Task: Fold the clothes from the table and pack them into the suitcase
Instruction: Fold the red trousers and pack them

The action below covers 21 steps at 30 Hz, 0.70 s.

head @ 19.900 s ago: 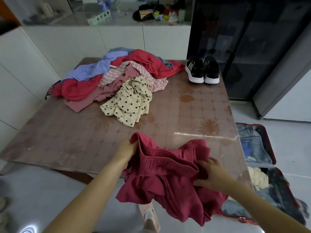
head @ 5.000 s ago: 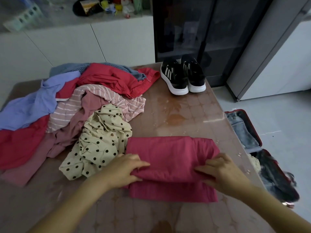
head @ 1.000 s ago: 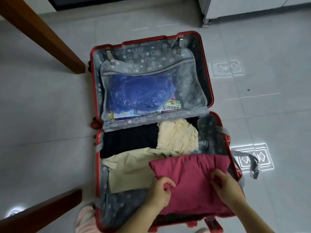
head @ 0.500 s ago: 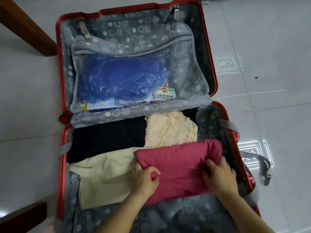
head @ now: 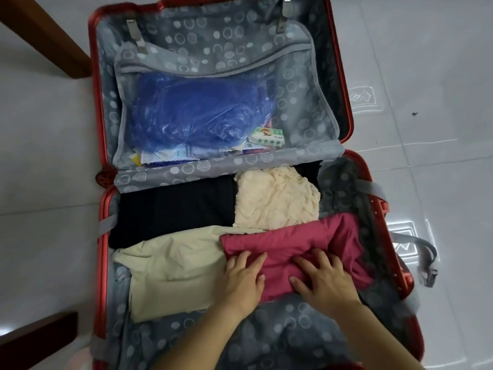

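Note:
The red suitcase (head: 102, 236) lies open on the floor, grey dotted lining showing. The folded crimson garment (head: 288, 241) rests in its near half, at the right. My left hand (head: 244, 279) lies flat on the garment's left edge, fingers spread. My right hand (head: 324, 283) presses flat on its middle, fingers apart. Neither hand grips the cloth. Beside it lie a folded beige garment (head: 173, 271), a black garment (head: 173, 209) and a crinkled cream garment (head: 276, 200).
The lid's mesh pocket holds a blue plastic bag (head: 194, 113) and small packets (head: 266, 136). Brown table legs stand at the upper left (head: 45, 36) and lower left (head: 34, 340). A grey strap with a buckle (head: 424, 260) hangs over the right rim onto pale floor tiles.
The crimson garment went from the table into the suitcase. In the last half second my hands let go of its edges and moved inward to lie flat on top of it.

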Motion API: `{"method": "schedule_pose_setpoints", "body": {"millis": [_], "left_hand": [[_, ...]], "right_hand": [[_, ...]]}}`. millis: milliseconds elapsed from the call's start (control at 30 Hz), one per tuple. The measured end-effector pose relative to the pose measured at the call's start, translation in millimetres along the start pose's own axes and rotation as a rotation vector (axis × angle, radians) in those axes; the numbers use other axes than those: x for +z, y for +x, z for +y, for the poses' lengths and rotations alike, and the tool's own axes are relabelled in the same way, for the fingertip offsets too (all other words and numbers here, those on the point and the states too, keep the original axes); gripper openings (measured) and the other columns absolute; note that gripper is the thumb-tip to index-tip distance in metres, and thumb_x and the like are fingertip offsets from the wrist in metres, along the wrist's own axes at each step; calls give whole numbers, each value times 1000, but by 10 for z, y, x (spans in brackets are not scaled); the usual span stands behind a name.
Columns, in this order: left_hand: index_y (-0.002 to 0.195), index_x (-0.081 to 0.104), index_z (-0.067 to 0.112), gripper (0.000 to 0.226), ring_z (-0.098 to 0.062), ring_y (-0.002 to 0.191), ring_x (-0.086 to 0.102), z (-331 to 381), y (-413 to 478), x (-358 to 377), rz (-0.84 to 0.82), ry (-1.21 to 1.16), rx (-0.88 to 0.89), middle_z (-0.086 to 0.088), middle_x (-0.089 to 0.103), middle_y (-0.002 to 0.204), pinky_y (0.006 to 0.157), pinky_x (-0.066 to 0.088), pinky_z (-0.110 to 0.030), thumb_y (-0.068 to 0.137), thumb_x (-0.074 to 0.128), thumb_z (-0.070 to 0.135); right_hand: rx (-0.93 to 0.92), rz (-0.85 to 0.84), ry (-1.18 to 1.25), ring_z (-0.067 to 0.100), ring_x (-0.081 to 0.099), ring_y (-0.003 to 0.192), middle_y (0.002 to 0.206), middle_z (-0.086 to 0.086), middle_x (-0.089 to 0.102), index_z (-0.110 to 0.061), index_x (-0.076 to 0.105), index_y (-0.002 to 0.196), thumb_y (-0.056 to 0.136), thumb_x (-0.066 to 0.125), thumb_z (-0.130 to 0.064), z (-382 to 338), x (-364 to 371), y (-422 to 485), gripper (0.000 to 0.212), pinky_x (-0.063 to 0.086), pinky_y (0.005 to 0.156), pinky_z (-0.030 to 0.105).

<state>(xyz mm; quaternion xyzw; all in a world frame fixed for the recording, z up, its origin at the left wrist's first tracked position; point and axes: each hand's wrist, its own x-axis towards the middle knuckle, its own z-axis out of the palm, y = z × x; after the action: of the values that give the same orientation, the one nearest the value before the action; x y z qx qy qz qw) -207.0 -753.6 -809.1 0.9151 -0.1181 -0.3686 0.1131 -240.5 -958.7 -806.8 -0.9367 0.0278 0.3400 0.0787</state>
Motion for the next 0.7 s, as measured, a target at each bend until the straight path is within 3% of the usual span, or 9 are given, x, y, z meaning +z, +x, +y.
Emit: {"method": "schedule_pose_setpoints", "body": {"millis": [133,233,300,400,500,567,600,633,700], "left_hand": [[149,8,41,55,-25,143,10,-54,29,-110,-200,-3,-8,3,7,158,118,14,-40,99,29,47],[151,5,37,60,-20,146,6,-43,-174,-379,-288,-52,5,5,3,160,118,18,-41,98,33,46],[151,6,36,61,-19,145,14,-59,-442,-562,-267,-103,-4,6,9,159,115,26,-41,98,36,43],[150,9,37,63,-19,136,33,-128,-941,-841,-267,-184,-29,3,25,154,108,37,-38,97,43,38],[149,13,36,66,-21,125,44,-207,-1428,-1240,-296,-241,-85,-2,38,143,103,40,-36,94,49,35],[149,13,33,67,-21,128,42,-256,-1712,-1546,-292,-281,-130,-2,37,144,105,37,-34,93,50,36],[150,12,33,69,-19,129,42,-274,-1841,-1717,-286,-306,-140,-1,35,146,106,37,-33,92,50,38],[150,10,34,71,-17,129,42,-271,-1969,-1926,-274,-333,-142,1,34,148,106,36,-32,91,50,39],[150,9,32,71,-16,130,41,-265,-2203,-2328,-241,-360,-137,2,32,149,106,35,-27,92,50,36]], "right_hand": [[47,-177,-4,33,17,139,156,-4,9,-51,14,144,76,11,-82,-78,-93,-15,75,33,108,48],[70,-255,-16,32,6,145,160,-3,-2,-50,2,146,57,-17,-88,-180,-222,-312,99,15,116,48],[101,-290,44,31,4,146,160,-2,-3,-52,-1,145,55,-16,-87,-285,-352,-599,98,11,117,47],[143,-306,183,25,8,146,160,-3,1,-54,0,144,66,19,-89,-457,-514,-1102,88,20,116,43],[123,-91,208,26,42,134,152,2,33,-64,-10,136,56,25,-79,-659,-717,-1602,89,47,99,37],[96,-5,205,23,48,130,146,-1,43,-55,-2,144,66,32,-81,-761,-785,-1725,88,57,69,26],[65,17,152,20,28,142,155,-3,27,-50,9,146,78,20,-80,-747,-766,-1769,75,54,74,22],[-1,12,54,16,4,147,160,-3,7,-51,26,142,83,5,-76,-714,-687,-1838,67,46,94,23],[-192,61,-111,14,-13,146,160,-2,-9,-53,57,118,86,-5,-70,-821,-935,-1874,72,1,119,27]]}}
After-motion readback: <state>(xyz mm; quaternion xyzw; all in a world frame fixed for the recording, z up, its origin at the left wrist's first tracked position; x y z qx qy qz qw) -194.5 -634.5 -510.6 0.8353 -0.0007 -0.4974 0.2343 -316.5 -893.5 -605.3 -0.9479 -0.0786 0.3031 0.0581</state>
